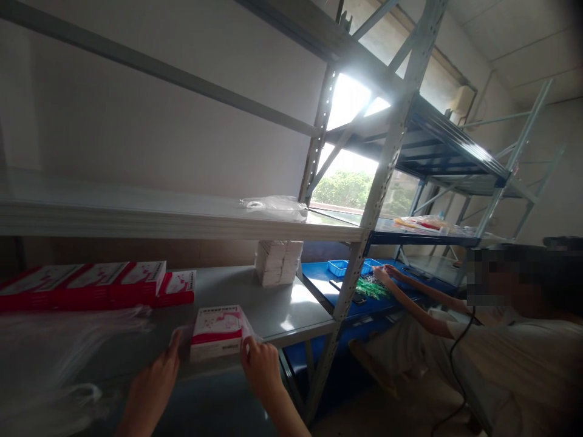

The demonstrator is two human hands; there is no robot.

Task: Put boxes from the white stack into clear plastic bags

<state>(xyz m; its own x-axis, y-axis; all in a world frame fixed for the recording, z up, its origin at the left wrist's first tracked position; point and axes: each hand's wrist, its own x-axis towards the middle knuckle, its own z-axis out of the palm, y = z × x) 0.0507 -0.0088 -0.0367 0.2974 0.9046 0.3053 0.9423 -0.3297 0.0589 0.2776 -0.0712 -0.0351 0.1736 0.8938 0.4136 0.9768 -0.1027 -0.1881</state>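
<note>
One red-and-white box [216,332] sits at lower centre of the frame, on the grey shelf [228,285]. Your left hand [157,370] and right hand [263,364] flank it, each grip pinched on clear plastic [249,331] beside it. Four red box stacks [136,276] fill middle left; one white stack [277,267] stands centre; one co-worker [505,352] sits lower right.

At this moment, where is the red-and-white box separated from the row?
In the head view, the box is left of centre, between the left hand and right hand, near the front edge of the grey shelf.
</note>
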